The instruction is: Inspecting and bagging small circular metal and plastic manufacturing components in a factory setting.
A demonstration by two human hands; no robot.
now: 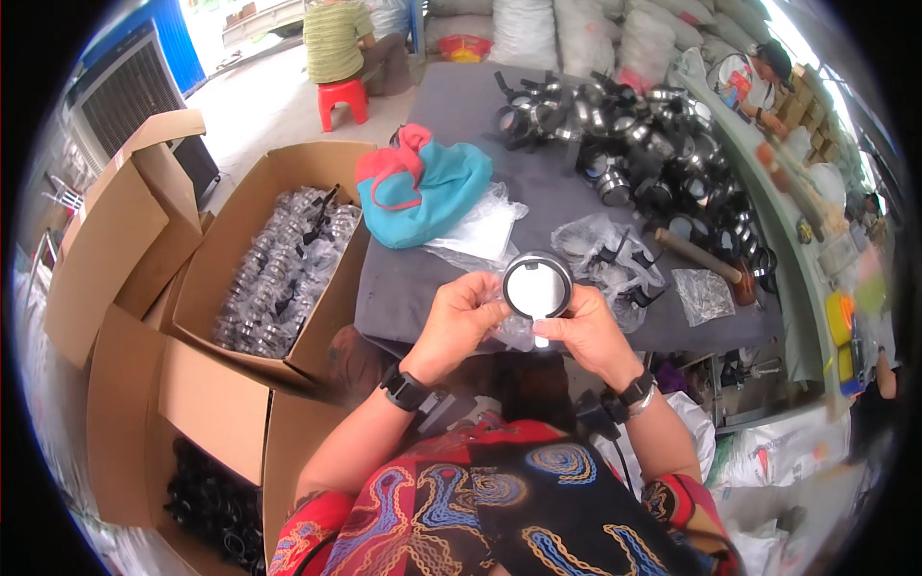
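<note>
Between my two hands, near the table's front edge, is a round black-rimmed piece point(538, 285) with a bright, pale face and a short light tab at its lower edge. My left hand point(461, 322) pinches its left side, with clear plastic film close by the fingers. On the right side my right hand point(588, 331) grips the rim and tab with thumb and fingers. Just beyond lies crumpled clear plastic point(586, 235) with black parts in it. A large heap of similar black and silver round pieces point(663, 144) covers the table's far right.
A teal and red cloth bag point(423, 187) lies on the grey-covered table point(437, 106). Right of my hands are a wooden-handled tool point(699, 255) and a bag of small metal parts point(704, 296). Cartons point(331, 288) stand at left. Other people sit beyond and at right.
</note>
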